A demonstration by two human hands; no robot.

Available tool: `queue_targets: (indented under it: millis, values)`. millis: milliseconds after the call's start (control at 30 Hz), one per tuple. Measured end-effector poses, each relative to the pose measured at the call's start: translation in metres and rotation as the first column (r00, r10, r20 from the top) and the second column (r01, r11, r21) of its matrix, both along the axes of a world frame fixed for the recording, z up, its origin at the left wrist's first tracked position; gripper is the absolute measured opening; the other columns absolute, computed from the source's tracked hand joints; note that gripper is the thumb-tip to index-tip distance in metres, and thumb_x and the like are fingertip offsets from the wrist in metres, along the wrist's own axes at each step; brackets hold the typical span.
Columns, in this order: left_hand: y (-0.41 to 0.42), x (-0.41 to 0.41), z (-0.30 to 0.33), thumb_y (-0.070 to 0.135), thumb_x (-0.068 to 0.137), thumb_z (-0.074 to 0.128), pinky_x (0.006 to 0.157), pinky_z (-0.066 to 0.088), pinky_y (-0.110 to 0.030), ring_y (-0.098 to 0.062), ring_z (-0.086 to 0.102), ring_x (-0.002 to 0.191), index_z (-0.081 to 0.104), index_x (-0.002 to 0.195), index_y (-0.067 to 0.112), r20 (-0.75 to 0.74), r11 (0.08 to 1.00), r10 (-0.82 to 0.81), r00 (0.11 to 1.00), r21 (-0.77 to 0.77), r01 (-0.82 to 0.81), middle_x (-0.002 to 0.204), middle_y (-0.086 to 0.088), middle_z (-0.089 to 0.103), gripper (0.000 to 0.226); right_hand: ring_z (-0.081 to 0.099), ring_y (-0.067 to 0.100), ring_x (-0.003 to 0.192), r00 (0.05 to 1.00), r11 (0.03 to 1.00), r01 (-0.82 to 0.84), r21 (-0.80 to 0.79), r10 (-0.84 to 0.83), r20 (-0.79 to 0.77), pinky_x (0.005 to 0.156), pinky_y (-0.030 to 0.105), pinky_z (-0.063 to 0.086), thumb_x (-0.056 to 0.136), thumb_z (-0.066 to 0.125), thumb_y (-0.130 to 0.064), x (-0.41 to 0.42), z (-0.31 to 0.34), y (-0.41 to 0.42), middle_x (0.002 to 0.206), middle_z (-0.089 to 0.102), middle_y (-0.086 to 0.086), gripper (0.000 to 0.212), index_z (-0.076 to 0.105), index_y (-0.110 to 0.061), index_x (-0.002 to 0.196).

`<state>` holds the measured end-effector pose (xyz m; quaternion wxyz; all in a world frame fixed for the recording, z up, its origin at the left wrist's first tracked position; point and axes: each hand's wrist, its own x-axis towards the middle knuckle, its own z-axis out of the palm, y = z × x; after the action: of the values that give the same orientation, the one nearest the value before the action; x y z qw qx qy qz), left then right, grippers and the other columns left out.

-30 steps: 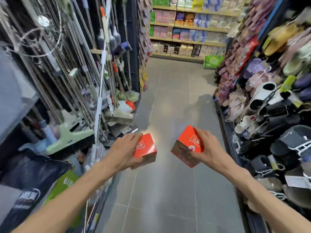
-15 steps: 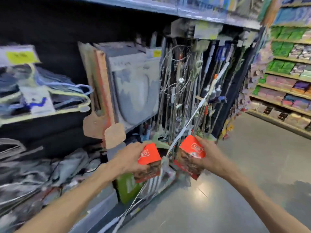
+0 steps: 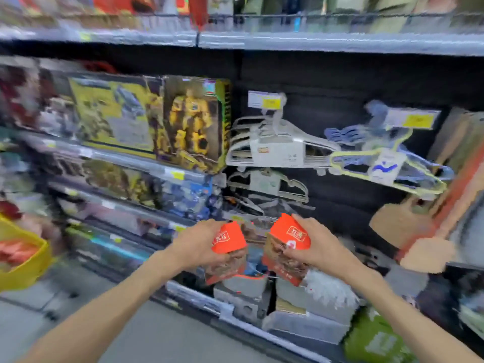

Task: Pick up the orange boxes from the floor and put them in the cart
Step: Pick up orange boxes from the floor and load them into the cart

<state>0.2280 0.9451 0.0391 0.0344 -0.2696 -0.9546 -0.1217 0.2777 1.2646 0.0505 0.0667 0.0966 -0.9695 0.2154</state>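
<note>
My left hand [image 3: 199,244] grips one orange box [image 3: 227,241] at chest height, fingers wrapped round its left side. Beside it, my right hand [image 3: 314,247] grips a second orange box [image 3: 288,241] from the right. The two boxes are close together but apart, both tilted with their orange tops toward me. At the far left edge a yellow cart basket [image 3: 28,268] shows, with orange items inside it. The picture is blurred by motion.
A store shelf unit fills the view: yellow toy boxes [image 3: 188,121] at upper left, hangers [image 3: 275,145] on hooks at the middle and right, grey boxes [image 3: 301,310] on the bottom shelf. Grey floor [image 3: 131,336] lies at lower left.
The view has swung left from the aisle to the shelves, bringing the yellow basket into sight. Both hands keep holding their boxes at the same height.
</note>
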Motion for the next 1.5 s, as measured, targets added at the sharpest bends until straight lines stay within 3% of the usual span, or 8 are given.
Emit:
queue_targets:
  millis: [133, 267, 533, 700, 967, 1100, 1267, 1500]
  values:
    - [-0.168, 0.022, 0.004, 0.083, 0.059, 0.045, 0.09, 0.045, -0.037, -0.024, 0.055, 0.115, 0.042, 0.14, 0.024, 0.001, 0.966, 0.256, 0.967, -0.031, -0.256, 0.124, 0.0, 0.057, 0.1, 0.053, 0.018, 0.114, 0.972, 0.972, -0.234, -0.022, 0.235, 0.018, 0.095, 0.035, 0.044, 0.071, 0.064, -0.073, -0.06, -0.002, -0.163, 0.126, 0.05, -0.004, 0.098, 0.032, -0.026, 0.151]
    - [-0.322, 0.05, -0.002, 0.079, 0.061, 0.049, 0.093, 0.047, -0.038, -0.026, 0.055, 0.118, 0.041, 0.142, 0.022, 0.008, 0.89, 0.45, 0.893, -0.082, -0.448, 0.129, -0.003, 0.056, 0.099, 0.05, 0.018, 0.117, 0.902, 0.901, -0.429, -0.061, 0.431, 0.037, 0.088, 0.025, 0.036, 0.078, 0.074, -0.056, -0.092, -0.004, -0.323, 0.13, 0.048, -0.001, 0.092, 0.032, -0.019, 0.151]
    - [-0.537, 0.091, -0.013, 0.081, 0.056, 0.042, 0.098, 0.045, -0.039, -0.028, 0.05, 0.124, 0.038, 0.146, 0.019, 0.067, 0.655, 0.755, 0.652, -0.08, -0.751, 0.14, -0.005, 0.051, 0.109, 0.052, 0.016, 0.12, 0.731, 0.735, -0.67, -0.101, 0.677, 0.086, 0.099, 0.037, 0.043, 0.069, 0.069, -0.068, -0.155, -0.017, -0.574, 0.134, 0.052, -0.002, 0.095, 0.037, -0.026, 0.148]
    - [-0.634, 0.079, -0.029, 0.08, 0.061, 0.05, 0.094, 0.046, -0.038, -0.026, 0.053, 0.12, 0.039, 0.145, 0.022, 0.069, 0.529, 0.848, 0.525, -0.088, -0.844, 0.13, -0.003, 0.055, 0.102, 0.055, 0.009, 0.102, 0.595, 0.599, -0.792, -0.114, 0.8, 0.07, 0.079, 0.02, 0.042, 0.074, 0.074, -0.056, -0.205, -0.024, -0.7, 0.113, 0.056, -0.007, 0.073, 0.044, -0.034, 0.137]
    - [-0.768, 0.02, -0.017, 0.073, 0.068, 0.057, 0.094, 0.045, -0.033, -0.02, 0.055, 0.117, 0.038, 0.144, 0.023, 0.051, 0.389, 0.92, 0.388, -0.016, -0.921, 0.131, 0.0, 0.056, 0.093, 0.055, 0.007, 0.088, 0.412, 0.419, -0.902, -0.107, 0.907, 0.085, 0.073, 0.023, 0.044, 0.076, 0.072, -0.054, -0.299, -0.006, -0.888, 0.098, 0.055, -0.015, 0.069, 0.049, -0.025, 0.134]
    - [-0.833, -0.004, -0.017, 0.062, 0.077, 0.067, 0.09, 0.04, -0.03, -0.023, 0.055, 0.115, 0.038, 0.145, 0.018, 0.007, 0.355, 0.935, 0.355, 0.006, -0.935, 0.13, -0.004, 0.058, 0.086, 0.054, 0.015, 0.11, 0.385, 0.393, -0.916, -0.079, 0.917, 0.099, 0.092, 0.045, 0.048, 0.069, 0.061, -0.076, -0.339, -0.012, -0.983, 0.119, 0.054, -0.01, 0.085, 0.039, -0.037, 0.14]
    - [-0.934, -0.037, -0.028, 0.071, 0.072, 0.06, 0.093, 0.045, -0.035, -0.022, 0.055, 0.116, 0.039, 0.144, 0.024, 0.005, 0.33, 0.944, 0.33, 0.027, -0.944, 0.129, 0.0, 0.058, 0.088, 0.051, 0.014, 0.11, 0.36, 0.366, -0.927, -0.08, 0.93, 0.074, 0.092, 0.036, 0.047, 0.077, 0.071, -0.056, -0.373, -0.017, -1.1, 0.119, 0.051, -0.006, 0.079, 0.039, -0.029, 0.144]
    - [-1.091, -0.126, -0.054, 0.073, 0.072, 0.058, 0.095, 0.044, -0.036, -0.021, 0.053, 0.118, 0.036, 0.146, 0.024, 0.038, 0.478, 0.878, 0.477, -0.007, -0.878, 0.129, 0.001, 0.054, 0.091, 0.051, 0.014, 0.109, 0.458, 0.466, -0.881, -0.084, 0.884, 0.093, 0.09, 0.034, 0.047, 0.078, 0.068, -0.06, -0.433, -0.044, -1.239, 0.127, 0.051, -0.005, 0.081, 0.033, -0.032, 0.147]
